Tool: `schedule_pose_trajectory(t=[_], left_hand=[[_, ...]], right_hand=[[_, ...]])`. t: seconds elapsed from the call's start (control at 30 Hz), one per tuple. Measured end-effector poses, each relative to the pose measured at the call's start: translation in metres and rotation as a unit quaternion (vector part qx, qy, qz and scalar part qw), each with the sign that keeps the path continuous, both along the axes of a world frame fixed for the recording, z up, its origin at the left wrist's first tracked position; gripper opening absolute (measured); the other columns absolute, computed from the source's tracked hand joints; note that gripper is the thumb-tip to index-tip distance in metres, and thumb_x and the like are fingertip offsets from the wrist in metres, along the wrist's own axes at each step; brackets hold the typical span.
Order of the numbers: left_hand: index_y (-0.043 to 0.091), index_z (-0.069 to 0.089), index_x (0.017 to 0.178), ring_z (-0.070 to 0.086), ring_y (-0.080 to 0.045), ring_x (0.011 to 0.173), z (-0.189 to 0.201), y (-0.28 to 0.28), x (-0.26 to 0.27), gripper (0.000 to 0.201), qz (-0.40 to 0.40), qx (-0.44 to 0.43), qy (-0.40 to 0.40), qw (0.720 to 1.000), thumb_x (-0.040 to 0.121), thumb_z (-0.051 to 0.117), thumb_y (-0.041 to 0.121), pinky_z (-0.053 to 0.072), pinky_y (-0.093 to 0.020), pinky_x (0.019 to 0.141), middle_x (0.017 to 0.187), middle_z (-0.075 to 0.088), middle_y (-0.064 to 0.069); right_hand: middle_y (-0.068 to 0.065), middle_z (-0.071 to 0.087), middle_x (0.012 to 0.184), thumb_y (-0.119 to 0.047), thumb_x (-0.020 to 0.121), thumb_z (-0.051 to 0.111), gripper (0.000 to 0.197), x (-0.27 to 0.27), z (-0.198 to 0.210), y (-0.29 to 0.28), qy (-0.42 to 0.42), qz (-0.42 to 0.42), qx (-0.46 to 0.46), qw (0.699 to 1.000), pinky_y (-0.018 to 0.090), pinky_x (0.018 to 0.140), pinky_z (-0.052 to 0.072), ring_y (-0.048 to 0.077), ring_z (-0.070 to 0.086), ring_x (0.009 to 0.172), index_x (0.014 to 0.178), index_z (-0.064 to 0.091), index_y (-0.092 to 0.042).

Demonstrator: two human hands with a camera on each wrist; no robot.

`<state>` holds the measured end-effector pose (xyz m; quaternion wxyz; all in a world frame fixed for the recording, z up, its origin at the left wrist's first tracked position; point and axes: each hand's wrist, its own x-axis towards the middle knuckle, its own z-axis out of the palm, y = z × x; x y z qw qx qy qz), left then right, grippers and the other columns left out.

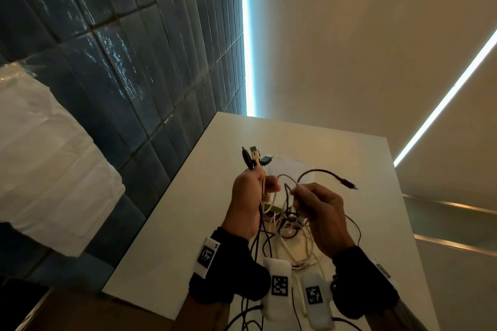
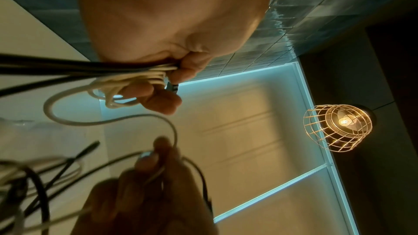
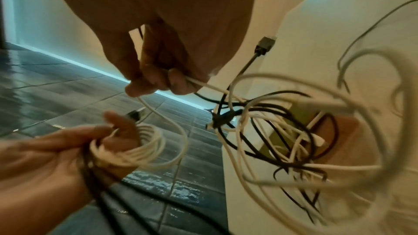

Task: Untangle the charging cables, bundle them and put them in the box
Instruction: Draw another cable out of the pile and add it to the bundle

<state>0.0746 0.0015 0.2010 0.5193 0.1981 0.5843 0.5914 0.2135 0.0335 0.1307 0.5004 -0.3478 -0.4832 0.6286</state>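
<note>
My left hand [image 1: 248, 196] grips the gathered plug ends and white coil [image 3: 135, 147], my right hand [image 1: 320, 212] pinches that white strand, and the tangle of cables [image 1: 290, 226] hangs below, nearer my right.

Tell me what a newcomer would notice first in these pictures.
First, the two hands raised over the white table: the left hand grips a bunch of cables with plugs sticking up, white loops wound round its fingers. The right hand pinches a white cable leading into the tangle below.
</note>
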Motion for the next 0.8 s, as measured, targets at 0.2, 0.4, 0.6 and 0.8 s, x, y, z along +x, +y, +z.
schedule_pose_trajectory(t=[0.2, 0.4, 0.6, 0.8], left_hand=[[0.000, 0.062, 0.086, 0.062, -0.025, 0.066, 0.006, -0.003, 0.006, 0.039, -0.054, 0.010, -0.053, 0.997, 0.101, 0.038, 0.028, 0.051, -0.028, 0.058, 0.078, 0.066, -0.017], [0.010, 0.058, 0.070, 0.059, -0.022, 0.064, 0.008, -0.006, 0.000, 0.041, -0.111, 0.013, -0.052, 0.992, 0.101, 0.037, 0.028, 0.047, -0.031, 0.063, 0.082, 0.067, -0.016], [0.014, 0.047, 0.066, 0.051, -0.018, 0.055, 0.012, -0.010, -0.003, 0.039, -0.112, 0.017, -0.067, 0.991, 0.102, 0.035, 0.025, 0.043, -0.028, 0.056, 0.071, 0.059, -0.012], [0.012, 0.044, 0.071, 0.046, -0.020, 0.059, 0.010, -0.011, -0.011, 0.033, -0.009, 0.117, -0.121, 0.986, 0.102, 0.037, 0.023, 0.042, -0.031, 0.064, 0.062, 0.049, -0.008]], right_hand=[[0.005, 0.064, 0.065, 0.002, 0.087, 0.057, 0.015, -0.007, 0.018, -0.013, 0.035, 0.095, 0.023, 0.995, 0.021, 0.057, 0.047, 0.012, 0.057, 0.059, 0.076, 0.067, 0.006], [0.002, 0.061, 0.061, -0.006, 0.082, 0.060, 0.018, -0.004, 0.011, -0.013, 0.023, 0.136, 0.030, 0.990, 0.020, 0.056, 0.041, 0.010, 0.050, 0.056, 0.068, 0.071, -0.004], [0.003, 0.059, 0.062, -0.016, 0.086, 0.062, 0.022, -0.008, 0.001, -0.016, -0.011, 0.136, 0.050, 0.989, 0.023, 0.057, 0.038, 0.013, 0.045, 0.057, 0.067, 0.070, -0.010], [0.009, 0.050, 0.064, -0.027, 0.091, 0.059, 0.028, -0.008, -0.015, -0.018, -0.069, 0.143, 0.045, 0.986, 0.022, 0.055, 0.034, 0.015, 0.040, 0.057, 0.068, 0.067, -0.013]])
